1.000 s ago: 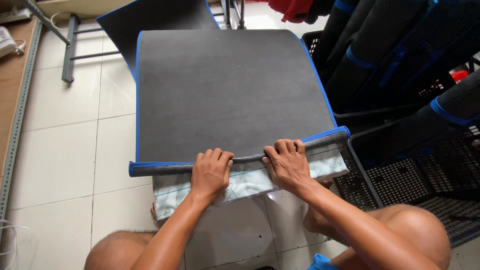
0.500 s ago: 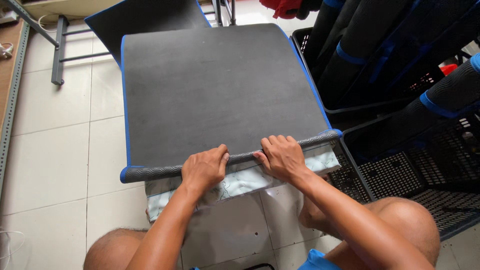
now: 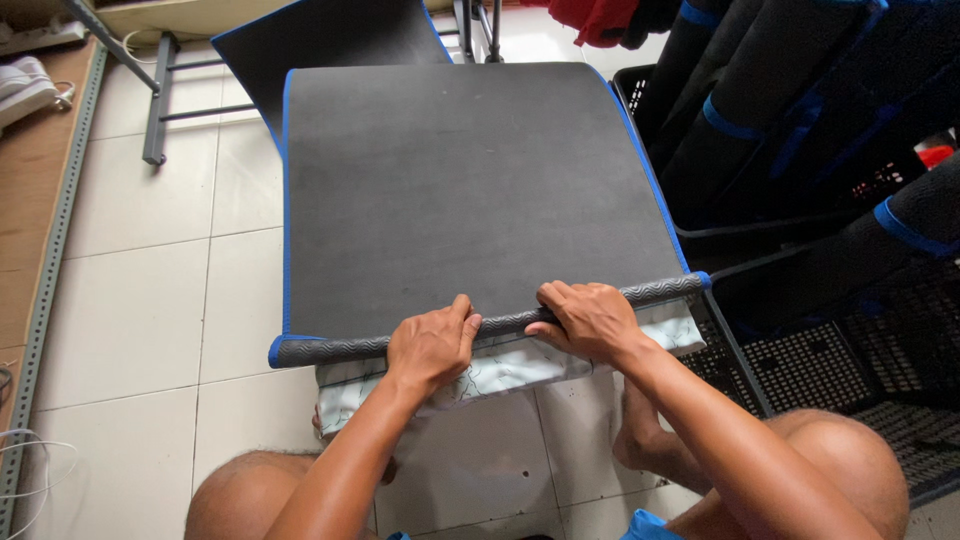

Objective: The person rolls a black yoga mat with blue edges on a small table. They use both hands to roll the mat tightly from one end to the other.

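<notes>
A dark grey mat (image 3: 460,190) with blue edging lies flat in front of me, its near edge curled into a thin roll (image 3: 330,349). My left hand (image 3: 430,345) presses on the roll left of centre, fingers curled over it. My right hand (image 3: 590,320) grips the roll just right of centre. Under the roll a pale patterned surface (image 3: 500,372) shows. My bare knees are at the bottom of the view.
A second dark mat (image 3: 330,35) lies behind the first. Black crates (image 3: 860,350) at the right hold several rolled mats (image 3: 760,110) with blue edges. A metal frame leg (image 3: 155,100) stands at upper left on the white tiled floor (image 3: 130,300); a wooden board (image 3: 30,190) runs along the left.
Both hands have pushed the rolled edge a little further away from me, and the roll looks slightly tighter. The view has shifted a bit.
</notes>
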